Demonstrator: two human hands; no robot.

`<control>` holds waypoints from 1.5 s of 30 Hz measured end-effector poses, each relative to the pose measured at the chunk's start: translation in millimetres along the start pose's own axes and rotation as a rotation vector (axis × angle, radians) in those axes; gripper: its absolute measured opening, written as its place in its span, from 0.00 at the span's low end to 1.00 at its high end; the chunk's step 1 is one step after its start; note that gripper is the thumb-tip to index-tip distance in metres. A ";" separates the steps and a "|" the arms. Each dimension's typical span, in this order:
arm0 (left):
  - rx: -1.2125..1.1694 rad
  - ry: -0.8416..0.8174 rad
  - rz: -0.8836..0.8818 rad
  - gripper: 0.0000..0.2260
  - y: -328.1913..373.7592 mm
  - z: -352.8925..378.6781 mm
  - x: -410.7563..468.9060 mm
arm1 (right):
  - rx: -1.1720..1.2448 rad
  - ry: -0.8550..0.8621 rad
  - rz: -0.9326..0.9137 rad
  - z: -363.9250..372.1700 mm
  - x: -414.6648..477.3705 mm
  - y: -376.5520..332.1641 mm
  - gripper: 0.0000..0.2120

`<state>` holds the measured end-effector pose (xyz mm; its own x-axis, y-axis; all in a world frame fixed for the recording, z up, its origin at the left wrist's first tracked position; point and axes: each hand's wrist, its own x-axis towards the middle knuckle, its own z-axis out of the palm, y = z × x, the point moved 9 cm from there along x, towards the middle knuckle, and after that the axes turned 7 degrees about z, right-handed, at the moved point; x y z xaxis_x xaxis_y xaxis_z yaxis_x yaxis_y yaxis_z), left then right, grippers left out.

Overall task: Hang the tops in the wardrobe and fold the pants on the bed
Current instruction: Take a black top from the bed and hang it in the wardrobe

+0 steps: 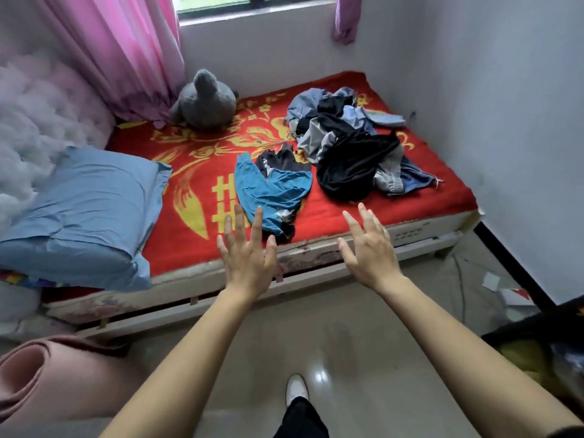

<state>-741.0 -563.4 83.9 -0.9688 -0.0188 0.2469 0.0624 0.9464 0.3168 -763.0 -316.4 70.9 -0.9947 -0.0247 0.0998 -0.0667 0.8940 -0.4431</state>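
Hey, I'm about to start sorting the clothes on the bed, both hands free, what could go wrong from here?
The tangled pile mixes dark and pale pieces, so pulling one may drag others along, and tops may be mistaken for pants. The blue garment lies near the front edge of the bed; a quick grab with the left hand could slide it onto the floor.

Grey plush toy [205, 101] slumped beside pink curtain [120, 49]; blue pillow [82, 210] near tufted headboard [38, 105]; rolled pink mat [47, 380] at lower left.
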 end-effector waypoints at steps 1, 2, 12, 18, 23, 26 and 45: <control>-0.013 -0.011 0.012 0.30 0.4 6.9 23.3 | -0.006 -0.007 0.024 0.3 19.6 6.4 0.29; -0.017 -0.025 0.040 0.30 3.1 13.6 46.1 | -0.010 -0.010 0.047 0.1 38.2 13.2 0.29; 0.017 -0.234 0.184 0.30 56.7 124.0 209.8 | -0.025 -0.042 0.269 13.7 164.4 118.2 0.28; 0.087 -0.355 0.038 0.31 51.6 203.5 272.3 | -0.014 -0.182 0.244 58.8 265.7 175.3 0.28; 0.147 -0.397 -0.212 0.33 15.0 234.1 297.9 | -0.046 -0.352 0.098 102.0 353.5 178.0 0.29; 0.138 -0.413 -0.356 0.33 -8.0 241.0 297.4 | -0.082 -0.430 0.003 127.7 397.7 162.6 0.29; -0.445 -0.601 -1.249 0.45 -211.0 435.5 231.4 | -0.256 -0.822 -0.038 390.7 419.2 97.2 0.30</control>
<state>-1082.7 -627.1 -324.6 -0.3918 -0.4973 -0.7740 -0.9196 0.2365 0.3136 -1217.0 -414.6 -278.4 -0.7399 -0.2842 -0.6097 -0.1795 0.9569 -0.2281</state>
